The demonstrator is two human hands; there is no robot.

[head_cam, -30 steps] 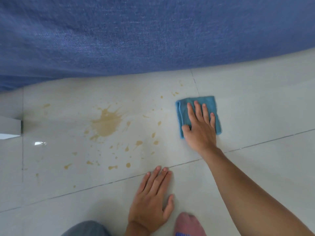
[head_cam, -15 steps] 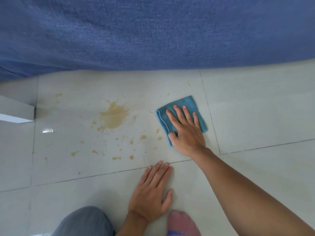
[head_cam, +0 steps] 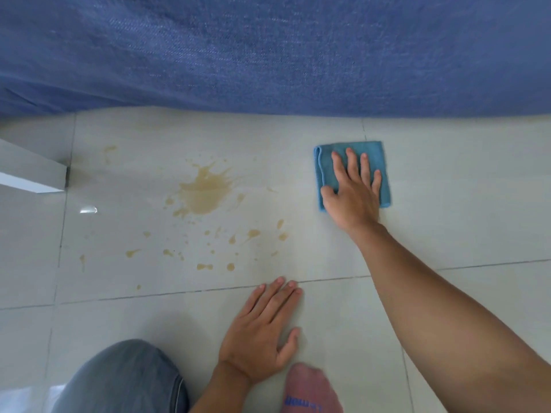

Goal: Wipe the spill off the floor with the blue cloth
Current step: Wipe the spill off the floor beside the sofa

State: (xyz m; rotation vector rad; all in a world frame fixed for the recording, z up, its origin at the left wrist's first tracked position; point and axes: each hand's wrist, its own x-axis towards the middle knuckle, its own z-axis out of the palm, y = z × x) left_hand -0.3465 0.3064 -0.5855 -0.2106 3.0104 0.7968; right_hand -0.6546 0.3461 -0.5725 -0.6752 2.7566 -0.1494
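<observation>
A folded blue cloth [head_cam: 325,162] lies flat on the pale tiled floor [head_cam: 447,204]. My right hand [head_cam: 353,193] presses down on it with fingers spread, covering most of the cloth. A tan spill [head_cam: 204,192] with a large central blot sits to the left of the cloth, apart from it. Several small tan drops [head_cam: 253,233] are scattered below the blot. My left hand [head_cam: 262,332] rests flat on the floor near me, holding nothing, just below the drops.
A blue fabric-covered piece of furniture [head_cam: 268,55] runs across the whole far side. A white furniture corner [head_cam: 32,174] juts in at the left. My jeans-clad knee [head_cam: 125,380] and my pink-socked foot [head_cam: 310,389] are at the bottom edge.
My right hand slid the cloth left toward the drops, then back right and away from me. The drops nearest the cloth have gone. My left hand stayed planted.
</observation>
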